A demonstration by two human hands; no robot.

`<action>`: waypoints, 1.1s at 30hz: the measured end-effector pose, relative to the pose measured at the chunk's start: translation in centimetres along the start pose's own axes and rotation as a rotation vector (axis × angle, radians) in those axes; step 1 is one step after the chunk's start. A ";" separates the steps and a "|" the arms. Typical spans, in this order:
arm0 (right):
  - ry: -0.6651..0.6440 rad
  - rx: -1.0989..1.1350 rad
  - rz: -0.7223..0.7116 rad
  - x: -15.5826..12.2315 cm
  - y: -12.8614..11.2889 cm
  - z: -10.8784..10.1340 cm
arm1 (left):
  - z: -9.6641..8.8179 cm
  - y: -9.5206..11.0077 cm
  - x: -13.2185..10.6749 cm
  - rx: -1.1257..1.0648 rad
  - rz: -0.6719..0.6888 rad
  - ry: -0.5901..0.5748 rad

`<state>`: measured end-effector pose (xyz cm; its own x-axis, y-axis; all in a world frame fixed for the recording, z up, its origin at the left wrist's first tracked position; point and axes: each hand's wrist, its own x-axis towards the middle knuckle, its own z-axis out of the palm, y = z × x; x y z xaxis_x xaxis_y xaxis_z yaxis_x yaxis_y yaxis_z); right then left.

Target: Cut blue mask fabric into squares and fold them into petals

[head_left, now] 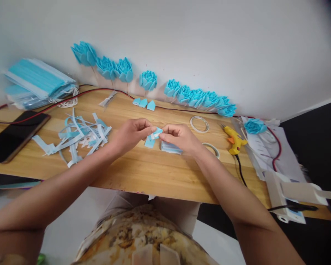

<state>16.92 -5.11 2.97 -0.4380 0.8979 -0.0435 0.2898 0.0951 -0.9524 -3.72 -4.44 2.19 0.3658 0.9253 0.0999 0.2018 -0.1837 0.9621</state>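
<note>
Both hands meet over the middle of the wooden table (pixel 143 173). My left hand (pixel 131 134) and my right hand (pixel 178 138) pinch a small folded blue fabric piece (pixel 156 133) between their fingertips. Under the right hand lies a small stack of cut blue pieces (pixel 169 148). One more blue piece (pixel 149 142) lies just below the pinched one.
A pile of blue and white strips (pixel 77 138) lies left. A phone (pixel 12 137) and a stack of face masks (pixel 37 82) sit far left. Blue fabric flowers (pixel 198 97) lean on the wall. Tape rolls (pixel 199 124), a yellow glue gun (pixel 235 140) and a white power strip (pixel 285 195) are right.
</note>
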 end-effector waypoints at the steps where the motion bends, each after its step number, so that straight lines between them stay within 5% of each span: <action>1: -0.007 0.019 0.014 0.0 0.1 0.0 | 0.1 -0.2 0.1 0.007 0.013 -0.004; 6: 0.001 0.040 0.030 -0.1 0.6 0.0 | 0.2 -0.6 0.2 0.100 0.064 0.013; 12: 0.161 -0.055 -0.006 -0.3 1.3 0.3 | 1.2 0.1 -1.0 0.443 0.366 0.378; 16: 0.255 -0.058 -0.083 -0.4 1.4 0.9 | 2.0 -0.3 -1.6 0.588 0.509 0.266; 23: 0.276 -0.010 -0.085 -0.5 1.4 1.6 | 2.1 -1.2 -1.3 0.557 0.433 0.249; 33: 0.345 -0.244 -0.168 -0.8 1.3 2.2 | 2.1 -1.2 -1.5 0.520 0.364 0.220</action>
<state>15.80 -6.68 1.12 -0.1985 0.9483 0.2478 0.4492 0.3127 -0.8369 -2.61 -6.29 0.38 0.3104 0.8099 0.4976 0.5321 -0.5818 0.6151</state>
